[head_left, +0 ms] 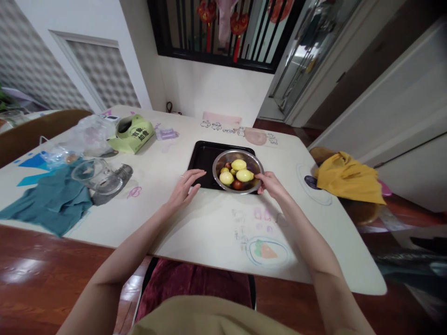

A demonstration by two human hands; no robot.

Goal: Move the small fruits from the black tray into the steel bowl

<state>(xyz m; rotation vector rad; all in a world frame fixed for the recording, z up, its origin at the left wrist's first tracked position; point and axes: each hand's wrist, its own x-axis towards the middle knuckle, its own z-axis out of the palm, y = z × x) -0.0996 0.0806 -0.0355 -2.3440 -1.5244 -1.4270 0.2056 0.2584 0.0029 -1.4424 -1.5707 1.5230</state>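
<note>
A round metal bowl (218, 157) stands on the right part of a black tray (202, 158). Inside it lie several yellow lemons (244, 175) and some small reddish-brown round fruits (238, 184). My right hand (271, 184) grips the bowl's right rim, thumb and fingers closed on it. My left hand (186, 186) is at the tray's front left corner, fingers stretched out and holding nothing. A gap separates it from the bowl.
On the table's left are a glass pitcher (99, 177), a teal cloth (52, 197), a clear plastic bag (91, 132) and a green tissue box (134, 135). A yellow cloth (349, 179) hangs over a chair at the right. Drawings mark the white tabletop (195, 232).
</note>
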